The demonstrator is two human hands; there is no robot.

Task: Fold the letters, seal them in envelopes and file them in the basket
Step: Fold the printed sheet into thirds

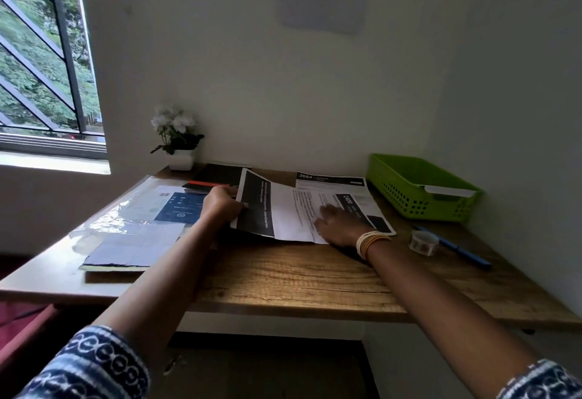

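Observation:
A printed letter (289, 212) with black bands lies across the middle of the wooden desk (283, 279). Its left third is raised in a fold, and my left hand (220, 203) grips that raised edge. My right hand (338, 223), a little blurred, presses flat on the letter's right part with straight fingers. A second printed sheet (330, 179) marked 2684 lies behind it. The green plastic basket (419, 187) stands at the back right with a white envelope edge (447, 190) showing inside. A stack of envelopes in clear plastic (138, 228) lies at the left.
A roll of tape (423, 242) and a blue pen (456, 249) lie right of the letter. A potted white flower (178, 143) and dark notebooks (217, 179) sit at the back left, near the wall. A barred window (44, 52) is at the left.

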